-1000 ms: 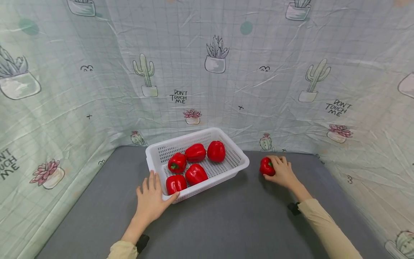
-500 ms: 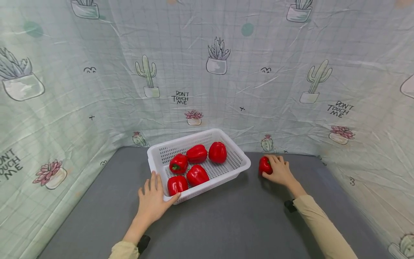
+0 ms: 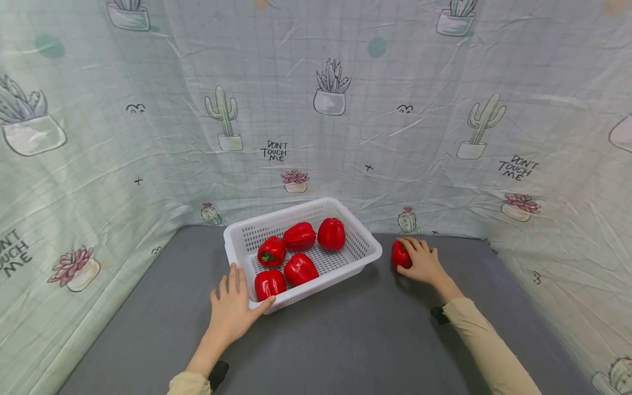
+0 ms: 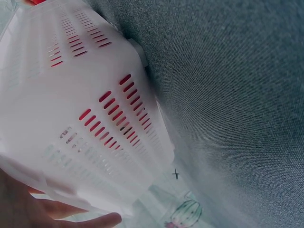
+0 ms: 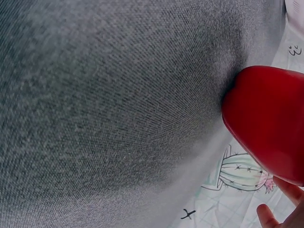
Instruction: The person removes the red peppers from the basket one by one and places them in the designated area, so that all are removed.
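My right hand (image 3: 421,262) grips a red bell pepper (image 3: 399,256) from its right side, thumb at the front and fingers over the top. In the right wrist view the bell pepper (image 5: 270,121) has its lower end at the grey cloth, and fingertips show below it. My left hand (image 3: 232,307) rests with spread, straight fingers on the near left corner of a white slotted plastic basket (image 3: 353,269). Several more red bell peppers (image 3: 301,269) lie inside. The left wrist view shows the basket's outer wall (image 4: 61,99) with red behind its slots.
A dark grey table covering (image 3: 336,340) lies under everything. Behind and on both sides hang pale curtains (image 3: 276,71) printed with cacti. The gripped pepper stands a short way right of the basket's right end.
My right hand and the bell pepper have moved slightly left, nearer the basket. My left hand stays at the basket corner, and the peppers inside keep their places.
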A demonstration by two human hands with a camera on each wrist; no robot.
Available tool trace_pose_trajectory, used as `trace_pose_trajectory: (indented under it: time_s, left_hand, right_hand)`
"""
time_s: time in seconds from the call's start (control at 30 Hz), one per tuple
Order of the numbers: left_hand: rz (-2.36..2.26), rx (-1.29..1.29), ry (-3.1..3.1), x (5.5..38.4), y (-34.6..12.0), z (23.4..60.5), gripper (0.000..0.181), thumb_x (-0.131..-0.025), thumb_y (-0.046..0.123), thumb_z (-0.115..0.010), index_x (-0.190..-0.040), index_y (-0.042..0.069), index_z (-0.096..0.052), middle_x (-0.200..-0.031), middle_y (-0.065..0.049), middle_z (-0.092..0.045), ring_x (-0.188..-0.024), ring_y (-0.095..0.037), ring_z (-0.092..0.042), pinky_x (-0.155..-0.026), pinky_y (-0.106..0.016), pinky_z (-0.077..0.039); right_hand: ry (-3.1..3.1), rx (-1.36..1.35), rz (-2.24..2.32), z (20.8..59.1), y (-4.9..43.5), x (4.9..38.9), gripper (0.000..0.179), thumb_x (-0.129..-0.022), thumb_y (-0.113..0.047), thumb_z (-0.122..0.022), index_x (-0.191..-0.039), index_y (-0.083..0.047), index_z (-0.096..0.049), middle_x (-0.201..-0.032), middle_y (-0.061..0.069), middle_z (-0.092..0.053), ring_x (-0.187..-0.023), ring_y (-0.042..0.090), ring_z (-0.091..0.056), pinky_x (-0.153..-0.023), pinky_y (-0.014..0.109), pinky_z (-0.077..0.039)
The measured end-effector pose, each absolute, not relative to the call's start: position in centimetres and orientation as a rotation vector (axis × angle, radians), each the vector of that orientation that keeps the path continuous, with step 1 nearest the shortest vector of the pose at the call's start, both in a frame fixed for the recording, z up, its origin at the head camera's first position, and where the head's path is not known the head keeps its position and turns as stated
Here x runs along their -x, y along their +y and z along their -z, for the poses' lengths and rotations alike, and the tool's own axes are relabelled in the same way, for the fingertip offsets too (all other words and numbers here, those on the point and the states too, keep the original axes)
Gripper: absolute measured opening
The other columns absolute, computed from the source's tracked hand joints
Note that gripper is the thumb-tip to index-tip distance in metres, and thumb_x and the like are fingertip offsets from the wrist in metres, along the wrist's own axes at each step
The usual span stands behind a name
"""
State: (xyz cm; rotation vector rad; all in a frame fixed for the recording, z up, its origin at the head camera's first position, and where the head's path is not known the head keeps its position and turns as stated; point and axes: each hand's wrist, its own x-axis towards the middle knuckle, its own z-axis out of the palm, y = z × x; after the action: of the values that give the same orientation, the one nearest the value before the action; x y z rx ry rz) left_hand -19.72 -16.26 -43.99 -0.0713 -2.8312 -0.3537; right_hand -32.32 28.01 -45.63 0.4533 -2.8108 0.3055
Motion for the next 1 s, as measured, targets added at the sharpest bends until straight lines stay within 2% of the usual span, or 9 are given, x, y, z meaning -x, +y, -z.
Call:
trace_pose_trajectory:
  time_s: [0.27,1.0]
  left_hand:
    - [0.365,0.065,-2.833,19.65,-16.22,43.96,0.098,-0.073,0.060,-0.059,-0.136,-0.008,-0.027,-0.143,-0.028,-0.022,-0.118,-0.049,-0.035,-0.087,-0.068,-0.032]
    - [0.395,0.061,-2.838,19.70,-16.23,44.04,0.099,-0.073,0.060,-0.059,-0.137,-0.008,-0.025,-0.144,-0.028,-0.020,-0.119,-0.049,-0.034,-0.088,-0.068,-0.031]
  right_hand:
    - [-2.816,-0.431,-0.303,45.56,27.81,32.07,0.073,-0.071,-0.039,-0.069,-0.133,-0.015,-0.037,-0.128,0.022,-0.038,-0.111,0.043,-0.035,-0.078,0.060,-0.028]
    - [-2.788,-0.465,-0.321,45.58,28.34,32.09,0.074,-0.071,-0.039,-0.069,-0.134,-0.019,-0.035,-0.134,0.021,-0.035,-0.112,0.043,-0.034,-0.078,0.062,-0.027]
